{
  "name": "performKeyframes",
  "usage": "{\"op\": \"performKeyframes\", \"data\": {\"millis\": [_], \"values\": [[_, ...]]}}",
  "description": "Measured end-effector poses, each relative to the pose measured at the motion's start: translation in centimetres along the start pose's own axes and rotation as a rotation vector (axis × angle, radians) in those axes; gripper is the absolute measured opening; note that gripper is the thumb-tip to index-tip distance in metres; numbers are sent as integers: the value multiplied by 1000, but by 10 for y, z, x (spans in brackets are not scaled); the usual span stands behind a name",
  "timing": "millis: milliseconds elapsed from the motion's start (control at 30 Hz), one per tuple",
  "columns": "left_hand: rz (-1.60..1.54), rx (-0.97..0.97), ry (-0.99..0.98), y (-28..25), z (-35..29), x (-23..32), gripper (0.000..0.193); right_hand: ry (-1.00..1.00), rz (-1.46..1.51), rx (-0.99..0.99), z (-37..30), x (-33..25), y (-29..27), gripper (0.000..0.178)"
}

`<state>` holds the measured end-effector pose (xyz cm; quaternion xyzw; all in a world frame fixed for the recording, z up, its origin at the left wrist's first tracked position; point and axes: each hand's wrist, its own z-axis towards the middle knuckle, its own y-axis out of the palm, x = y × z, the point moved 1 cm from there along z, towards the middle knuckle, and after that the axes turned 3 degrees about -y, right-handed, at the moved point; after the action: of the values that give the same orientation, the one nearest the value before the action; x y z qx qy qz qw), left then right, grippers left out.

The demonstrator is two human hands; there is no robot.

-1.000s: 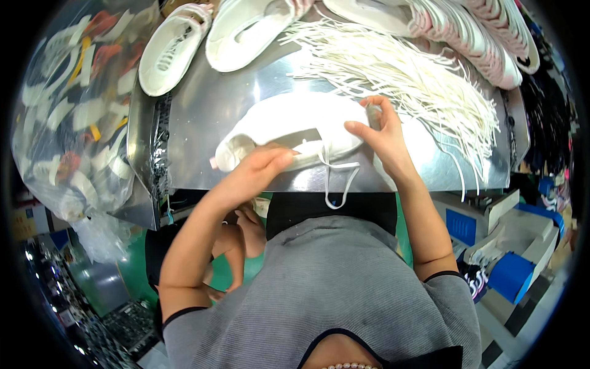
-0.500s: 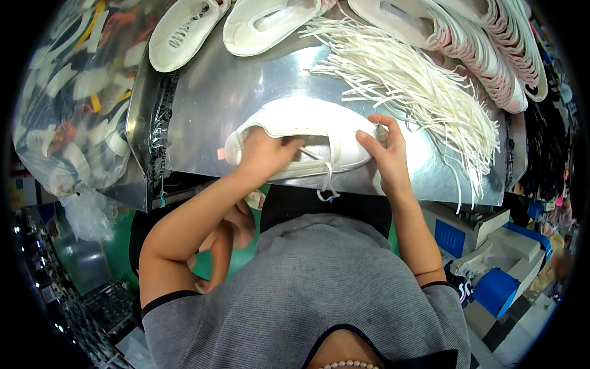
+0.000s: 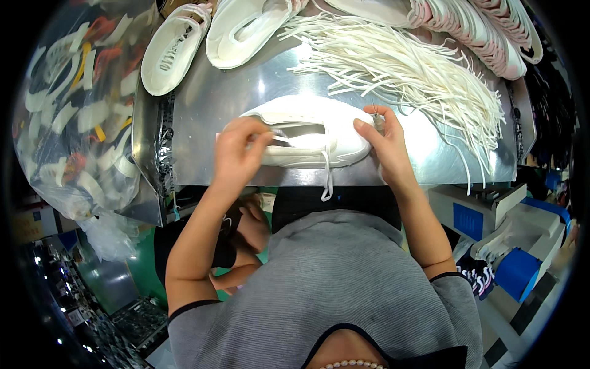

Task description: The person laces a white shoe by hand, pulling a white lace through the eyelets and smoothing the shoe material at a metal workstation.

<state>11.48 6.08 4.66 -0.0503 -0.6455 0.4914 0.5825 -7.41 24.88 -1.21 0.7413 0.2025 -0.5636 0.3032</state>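
Note:
A white shoe upper [image 3: 348, 136] lies sideways on the metal table in front of me, its toe to the right. A white lace [image 3: 327, 179] crosses its opening, and one loop hangs over the table's near edge. My left hand [image 3: 236, 154] is closed in a pinch beside the heel, on a white lace stretch [image 3: 281, 141] that runs into the opening. With thumb and fingers my right hand [image 3: 392, 147] grips the toe. A small grey metal piece shows by its fingers; its kind cannot be made out.
A heap of loose white laces [image 3: 399, 67] covers the table's far right. White uppers [image 3: 175, 52] stand at the far left, and stacked ones [image 3: 464, 37] at the far right. A clear bag of scraps [image 3: 80, 117] hangs left. Another person's arm [image 3: 252, 230] shows below the table.
My left hand has come out of the shoe's opening and moved left, drawing lace with it. The hanging lace loop has changed shape. My right hand stays at the toe.

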Motion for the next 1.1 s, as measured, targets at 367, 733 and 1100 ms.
{"op": "performKeyframes", "data": {"millis": [367,733,1100], "values": [[498,606,-154,-155,-61,-103,11,159,38,-35,0,-10,-25,44],[-207,-69,131,-33,10,57,10,-319,-959,91,-1,-21,-35,48],[-194,-74,51,-16,2,43,7,-367,-873,122,-1,-14,-40,42]]}}
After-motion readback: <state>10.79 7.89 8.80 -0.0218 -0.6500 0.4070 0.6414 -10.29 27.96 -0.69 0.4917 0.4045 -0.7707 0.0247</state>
